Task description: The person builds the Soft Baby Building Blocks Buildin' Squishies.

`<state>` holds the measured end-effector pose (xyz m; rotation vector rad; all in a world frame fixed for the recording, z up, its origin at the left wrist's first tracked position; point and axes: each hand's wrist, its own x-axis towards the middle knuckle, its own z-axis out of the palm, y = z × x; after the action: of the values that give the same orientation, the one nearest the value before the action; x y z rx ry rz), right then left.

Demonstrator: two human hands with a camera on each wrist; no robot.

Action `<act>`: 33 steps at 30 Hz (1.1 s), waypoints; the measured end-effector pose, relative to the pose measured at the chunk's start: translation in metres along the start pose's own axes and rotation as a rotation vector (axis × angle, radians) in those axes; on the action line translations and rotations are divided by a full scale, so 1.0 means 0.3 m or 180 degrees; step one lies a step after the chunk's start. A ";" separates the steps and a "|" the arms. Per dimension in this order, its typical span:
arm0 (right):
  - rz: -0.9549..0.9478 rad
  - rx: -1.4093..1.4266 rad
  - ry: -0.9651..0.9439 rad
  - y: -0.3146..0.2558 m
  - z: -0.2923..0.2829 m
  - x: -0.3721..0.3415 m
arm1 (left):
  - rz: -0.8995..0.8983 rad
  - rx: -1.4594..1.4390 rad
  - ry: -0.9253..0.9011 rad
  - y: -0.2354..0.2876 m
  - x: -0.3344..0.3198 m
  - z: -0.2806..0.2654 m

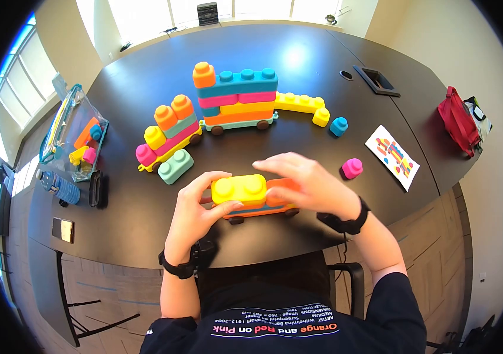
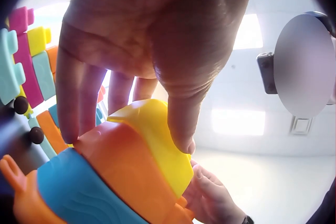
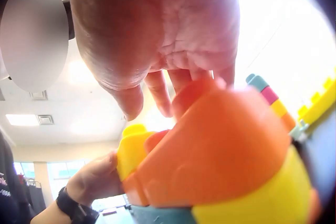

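A yellow two-stud block [image 1: 238, 190] sits on top of a low wheeled toy wagon of orange and blue pieces near the table's front edge. Curled round it, my left hand [image 1: 194, 203] grips the block between thumb and fingers. In the left wrist view the yellow block rests over an orange block [image 2: 123, 153], with a blue piece [image 2: 79, 187] beneath. My right hand [image 1: 319, 183] hovers over the wagon's right end, fingers extended and thumb apart, close to another orange block [image 3: 220, 145]. A yellow piece [image 3: 262, 195] lies under that block in the right wrist view.
Two built wagons, one tall [image 1: 245, 109] and one stepped [image 1: 172, 135], stand behind. Around them lie a mint block [image 1: 176, 167], a yellow long block [image 1: 299, 103], a blue block [image 1: 339, 126], a pink block [image 1: 352, 169] and a picture card [image 1: 393, 157]. A bottle [image 1: 59, 186] stands left.
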<state>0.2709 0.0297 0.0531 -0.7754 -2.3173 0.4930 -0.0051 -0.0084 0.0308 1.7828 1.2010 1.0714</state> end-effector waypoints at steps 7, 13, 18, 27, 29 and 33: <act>0.0593 -0.1470 0.0331 0.274 -0.277 -0.011 | -0.0047 0.0023 0.0000 0.009 0.000 -0.003; 0.1193 -0.2445 -0.0216 0.630 -0.326 0.012 | -0.0094 -0.0056 0.0004 0.017 0.001 0.000; 0.2127 -0.2343 -0.0914 0.712 -0.329 0.098 | -0.0013 -0.0032 0.0026 0.011 -0.002 0.002; 0.1555 -0.2295 -0.0576 0.598 -0.280 0.148 | -0.0005 0.0016 -0.0050 0.015 0.003 0.000; 0.1384 -0.1963 -0.0369 0.523 -0.283 0.163 | 0.0022 0.0034 -0.0047 0.013 0.004 0.000; 0.0965 -0.0293 0.0015 0.320 -0.258 0.137 | 0.0089 0.0074 -0.0035 0.010 0.003 0.001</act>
<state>0.3357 0.1395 0.0781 -1.1807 -2.2401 0.5166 -0.0037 -0.0086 0.0334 1.8259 1.1897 1.0661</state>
